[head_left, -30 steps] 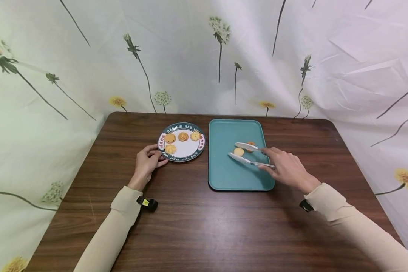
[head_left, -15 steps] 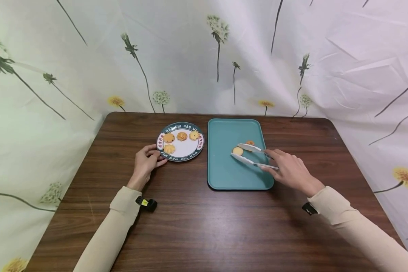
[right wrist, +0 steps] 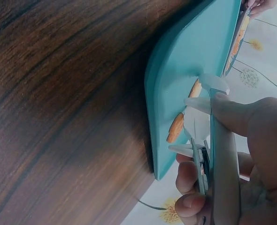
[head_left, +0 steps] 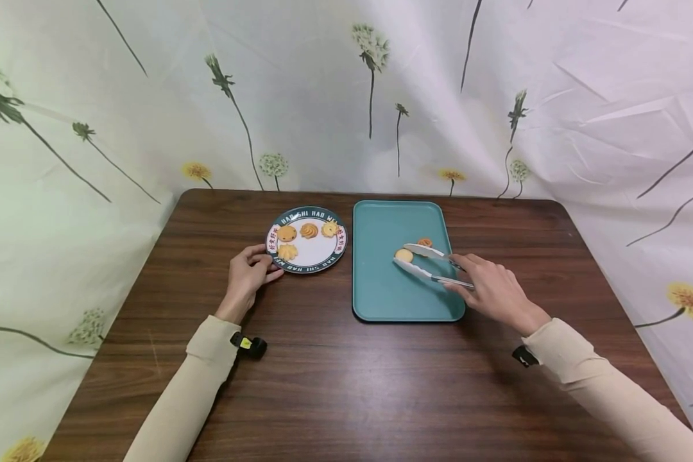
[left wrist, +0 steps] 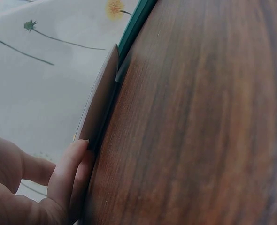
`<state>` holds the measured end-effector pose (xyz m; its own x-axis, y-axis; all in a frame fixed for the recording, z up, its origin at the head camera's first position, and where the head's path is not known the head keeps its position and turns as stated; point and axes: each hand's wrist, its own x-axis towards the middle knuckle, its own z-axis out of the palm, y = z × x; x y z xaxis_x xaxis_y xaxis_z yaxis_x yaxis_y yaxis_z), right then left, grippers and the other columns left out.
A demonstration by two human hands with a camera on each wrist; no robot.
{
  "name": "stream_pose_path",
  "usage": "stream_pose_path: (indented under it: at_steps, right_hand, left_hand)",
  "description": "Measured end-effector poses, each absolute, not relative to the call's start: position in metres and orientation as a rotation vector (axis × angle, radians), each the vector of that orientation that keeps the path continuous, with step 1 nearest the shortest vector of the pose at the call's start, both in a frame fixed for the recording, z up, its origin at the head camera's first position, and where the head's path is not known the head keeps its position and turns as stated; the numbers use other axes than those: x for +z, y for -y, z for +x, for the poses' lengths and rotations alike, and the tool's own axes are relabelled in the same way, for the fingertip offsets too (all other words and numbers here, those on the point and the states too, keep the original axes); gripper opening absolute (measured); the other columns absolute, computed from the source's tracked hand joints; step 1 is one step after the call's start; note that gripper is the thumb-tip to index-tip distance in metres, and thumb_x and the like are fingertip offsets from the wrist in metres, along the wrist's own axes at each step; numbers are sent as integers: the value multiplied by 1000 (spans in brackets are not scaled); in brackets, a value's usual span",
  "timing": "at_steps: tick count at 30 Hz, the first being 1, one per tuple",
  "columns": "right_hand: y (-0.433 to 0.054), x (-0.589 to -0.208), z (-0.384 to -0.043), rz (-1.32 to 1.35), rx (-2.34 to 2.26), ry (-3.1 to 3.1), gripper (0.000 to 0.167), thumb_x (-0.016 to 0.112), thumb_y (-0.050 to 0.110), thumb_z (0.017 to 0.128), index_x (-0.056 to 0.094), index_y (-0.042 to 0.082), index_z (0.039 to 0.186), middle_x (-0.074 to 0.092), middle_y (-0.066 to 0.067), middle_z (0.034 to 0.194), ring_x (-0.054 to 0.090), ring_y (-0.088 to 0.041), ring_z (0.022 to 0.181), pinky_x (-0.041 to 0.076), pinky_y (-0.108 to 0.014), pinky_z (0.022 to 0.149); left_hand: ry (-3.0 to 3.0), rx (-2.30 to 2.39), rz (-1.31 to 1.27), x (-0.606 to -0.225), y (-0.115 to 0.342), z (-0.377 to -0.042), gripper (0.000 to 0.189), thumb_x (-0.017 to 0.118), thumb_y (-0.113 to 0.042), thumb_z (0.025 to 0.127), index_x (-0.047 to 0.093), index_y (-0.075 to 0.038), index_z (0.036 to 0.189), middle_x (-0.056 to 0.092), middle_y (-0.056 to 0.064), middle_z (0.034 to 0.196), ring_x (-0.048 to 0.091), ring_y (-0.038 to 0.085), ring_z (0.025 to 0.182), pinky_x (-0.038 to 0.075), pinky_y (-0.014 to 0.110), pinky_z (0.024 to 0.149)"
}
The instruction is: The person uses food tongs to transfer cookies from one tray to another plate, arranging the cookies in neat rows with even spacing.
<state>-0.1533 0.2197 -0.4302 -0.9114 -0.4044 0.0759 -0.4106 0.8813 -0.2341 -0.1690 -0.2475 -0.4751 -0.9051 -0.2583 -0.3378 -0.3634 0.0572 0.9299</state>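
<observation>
Tongs around a cookie on the tray are held by the right grip, the plate by the left grip.

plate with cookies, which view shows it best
Head view: the plate and its four cookies face the camera. Left wrist sees it nearly edge-on; right wrist catches only a strip beyond the tray.

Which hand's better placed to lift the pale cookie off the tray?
Right, likely: the right hand holds tongs, tips flanking the pale cookie on the teal tray. The left hand holds the lettered plate, farther from the tray.
</observation>
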Motion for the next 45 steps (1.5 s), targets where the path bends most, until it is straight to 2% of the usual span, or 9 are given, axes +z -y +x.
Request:
stream_pose_path:
  at_steps: [4,9,20,28,33,36,41,45]
  right_hand:
    - [-218,-430,-153,660,376,3011,60,75,42,96,61,10,144,72,-14,122,76,-30,86,53,-33,44]
    - [-216,-429,-156,660,352,2998,59,75,43,96,62,11,143,73,-13,119,74,-26,79,49,-29,42]
    - [-209,-424,-163,685,353,2988,59,74,45,97,61,11,143,71,-11,109,57,-16,62,44,-24,42]
    - [-197,-421,-168,723,366,2978,61,74,45,96,59,14,147,71,-12,115,51,-16,56,38,-25,40]
    - [-186,-421,-172,753,396,2957,64,73,46,96,55,20,152,71,-11,119,50,-15,52,38,-26,38]
    - [-179,-421,-174,779,419,2939,63,73,46,97,56,19,151,71,-11,126,51,-14,51,38,-25,37]
    - [-168,-421,-177,837,439,2923,59,73,44,97,58,17,146,72,-11,124,51,-11,51,39,-24,38]
    - [-159,-421,-180,874,447,2894,58,73,44,97,59,16,146,72,-12,124,61,-14,56,42,-24,39]
  left_hand:
    - [-2228,1994,-661,-475,248,-169,52,46,-6,107,40,-5,159,54,11,121,65,6,88,67,21,84]
    - [-2221,2015,-666,-476,248,-169,51,46,-5,107,41,-4,157,55,11,120,65,7,88,67,20,83]
    - [-2233,2000,-656,-476,249,-171,51,46,-6,107,41,-6,158,54,13,124,65,7,88,67,20,84]
    - [-2221,2003,-653,-475,248,-170,51,45,-5,107,41,-6,158,54,14,127,64,10,91,67,21,85]
    - [-2220,2005,-650,-477,249,-170,51,46,-5,107,41,-6,158,54,12,122,64,9,90,67,21,84]
    - [-2220,2010,-649,-478,249,-170,52,46,-4,107,41,-6,158,54,11,120,64,8,89,67,21,84]
    - [-2210,2019,-659,-478,249,-170,51,45,-4,107,41,-6,158,53,12,122,64,10,90,67,20,83]
    - [-2209,2020,-658,-477,249,-169,51,45,-4,107,41,-6,158,53,14,125,64,11,92,67,20,84]
